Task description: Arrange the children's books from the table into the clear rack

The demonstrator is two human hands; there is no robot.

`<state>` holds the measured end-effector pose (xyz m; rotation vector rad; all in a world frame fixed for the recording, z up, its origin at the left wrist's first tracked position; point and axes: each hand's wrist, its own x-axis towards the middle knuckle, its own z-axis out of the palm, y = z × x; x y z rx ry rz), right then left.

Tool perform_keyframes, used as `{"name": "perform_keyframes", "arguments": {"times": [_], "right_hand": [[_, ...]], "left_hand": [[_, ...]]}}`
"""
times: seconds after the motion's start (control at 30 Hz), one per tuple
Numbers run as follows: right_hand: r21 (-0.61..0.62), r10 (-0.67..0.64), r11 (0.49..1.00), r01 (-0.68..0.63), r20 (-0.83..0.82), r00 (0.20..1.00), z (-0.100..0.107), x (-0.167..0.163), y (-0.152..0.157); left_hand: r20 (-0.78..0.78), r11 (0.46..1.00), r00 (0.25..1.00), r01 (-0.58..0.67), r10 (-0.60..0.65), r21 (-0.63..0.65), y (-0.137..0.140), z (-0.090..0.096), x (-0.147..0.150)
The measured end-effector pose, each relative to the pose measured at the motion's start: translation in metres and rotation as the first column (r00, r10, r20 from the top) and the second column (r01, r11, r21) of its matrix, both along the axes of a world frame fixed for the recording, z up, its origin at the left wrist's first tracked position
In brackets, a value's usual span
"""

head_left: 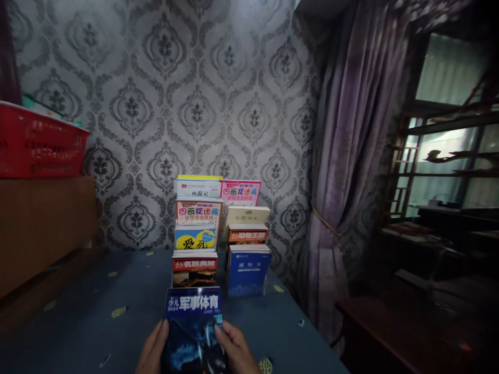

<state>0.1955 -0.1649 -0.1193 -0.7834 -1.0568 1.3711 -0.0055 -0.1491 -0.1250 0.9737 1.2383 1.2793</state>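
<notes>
A dark blue book (194,332) with large white characters on its cover is held upright between my two hands, cover toward me. My left hand (153,347) grips its left edge, thumb on the front. On the opposite edge my right hand (236,347) is closed the same way. The fingers behind the cover are hidden. Just beyond stands a left row of books, with a red-and-black book (195,270) in front and a blue-and-yellow book (196,238) behind it. To the right, a blue book (248,272) fronts a second row, ahead of an orange book (248,236).
The rows stand on a dark blue-grey tabletop (132,291) near a patterned wall (163,104). At left, a red plastic basket (42,143) rests on a brown cardboard box (47,223). A purple curtain (346,130) hangs at right, beside dark shelves (448,171).
</notes>
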Motion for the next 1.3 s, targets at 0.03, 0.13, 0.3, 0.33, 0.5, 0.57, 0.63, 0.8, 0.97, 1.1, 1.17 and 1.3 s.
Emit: {"name": "perform_keyframes", "arguments": {"times": [0.03,0.13,0.3,0.33,0.5,0.57,0.63,0.8,0.97,1.1,1.17,1.3], "right_hand": [[-0.009,0.035,0.999,-0.035,0.0,0.999,0.003,0.003,-0.003],[-0.041,0.059,0.997,-0.058,0.01,0.998,0.014,0.012,-0.01],[-0.105,0.054,0.993,-0.044,0.095,0.994,0.027,0.029,-0.014],[-0.122,0.07,0.991,-0.056,0.12,0.99,0.029,0.034,-0.014],[-0.17,0.133,0.981,-0.098,0.212,0.968,0.039,0.063,-0.016],[-0.171,0.139,0.98,-0.105,0.195,0.971,0.042,0.076,-0.015],[-0.157,0.105,0.985,-0.078,0.173,0.979,0.043,0.09,-0.014],[-0.083,-0.005,0.996,0.021,0.187,0.982,0.048,0.126,-0.009],[-0.041,-0.014,0.999,0.024,0.232,0.973,0.06,0.151,-0.009],[-0.029,-0.068,0.997,0.078,0.24,0.968,0.063,0.159,-0.015],[-0.037,-0.081,0.995,0.092,0.237,0.968,0.062,0.161,-0.019],[-0.045,-0.128,0.989,0.142,0.231,0.964,0.063,0.172,-0.026]], "left_hand": [[0.031,1.0,0.999,-0.01,0.011,-0.019,-0.001,0.003,0.005],[0.183,0.998,0.982,-0.036,0.046,-0.056,-0.01,0.021,0.022],[0.332,0.997,0.943,0.049,-0.026,-0.062,-0.019,0.048,0.038],[0.336,0.996,0.941,0.06,-0.036,-0.06,-0.02,0.05,0.039],[0.241,0.989,0.959,0.142,-0.147,0.037,-0.014,0.049,0.052],[0.169,0.974,0.961,0.201,-0.217,0.106,-0.006,0.054,0.062],[0.05,0.948,0.966,0.236,-0.252,0.212,0.007,0.071,0.075],[-0.489,0.65,0.865,0.438,-0.114,0.622,0.058,0.166,0.109],[-0.755,0.38,0.443,0.671,0.484,0.637,0.114,0.257,0.151],[-0.775,0.439,0.011,0.819,0.632,0.37,0.131,0.291,0.177],[-0.8,0.501,-0.069,0.811,0.596,0.303,0.131,0.298,0.182],[-0.822,0.522,-0.06,0.798,0.566,0.301,0.125,0.295,0.182]]}}
